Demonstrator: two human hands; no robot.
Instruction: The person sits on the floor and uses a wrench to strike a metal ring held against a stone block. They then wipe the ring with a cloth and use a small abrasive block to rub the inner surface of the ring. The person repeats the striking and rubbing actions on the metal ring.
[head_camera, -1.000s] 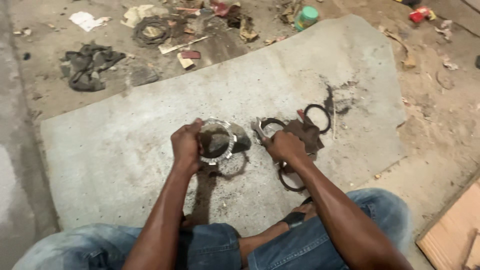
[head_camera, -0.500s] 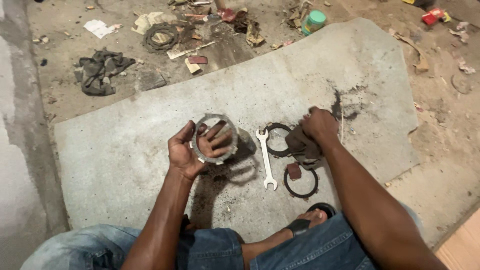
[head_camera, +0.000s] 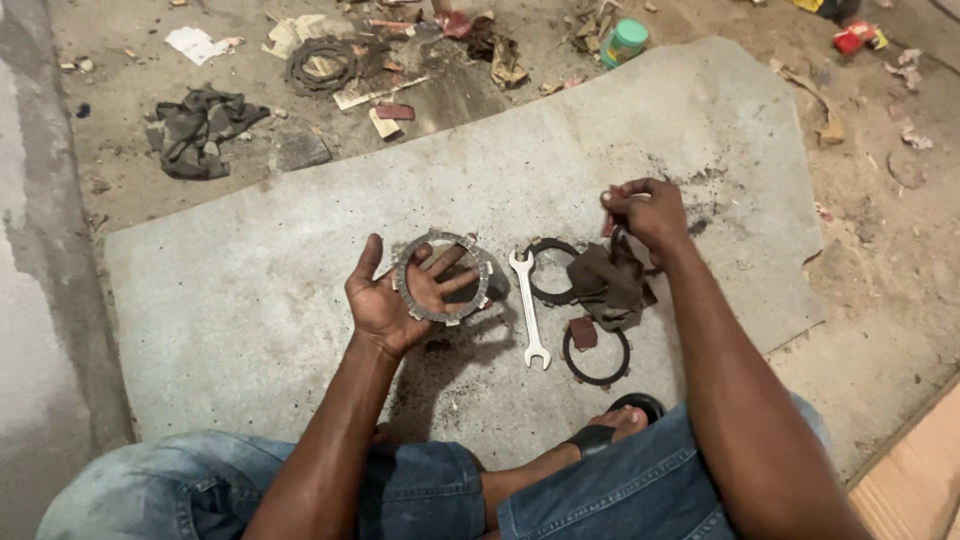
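My left hand (head_camera: 395, 295) is palm up above a grey board (head_camera: 300, 270), with a grey toothed ring plate (head_camera: 443, 277) resting across its spread fingers. My right hand (head_camera: 645, 212) is raised to the right, fingers pinched on a small dark piece and on a dirty brown rag (head_camera: 608, 283) that hangs down from it. Between the hands a silver open-ended wrench (head_camera: 529, 308) lies on the board. A dark ring (head_camera: 553, 271) lies partly under the rag, and another dark ring (head_camera: 596, 354) with a small brown pad on it lies nearer to me.
On the dirt floor beyond the board lie a dark crumpled cloth (head_camera: 198, 128), another ring plate (head_camera: 322, 64), scraps of card and paper, a green-capped container (head_camera: 625, 42) and red scraps (head_camera: 856, 38). A wooden plank (head_camera: 915, 480) sits at lower right. My sandalled foot (head_camera: 620, 425) rests on the board.
My right hand has lifted up and to the right, away from the rings, with the rag hanging from it. My left hand has opened flat under the ring plate.
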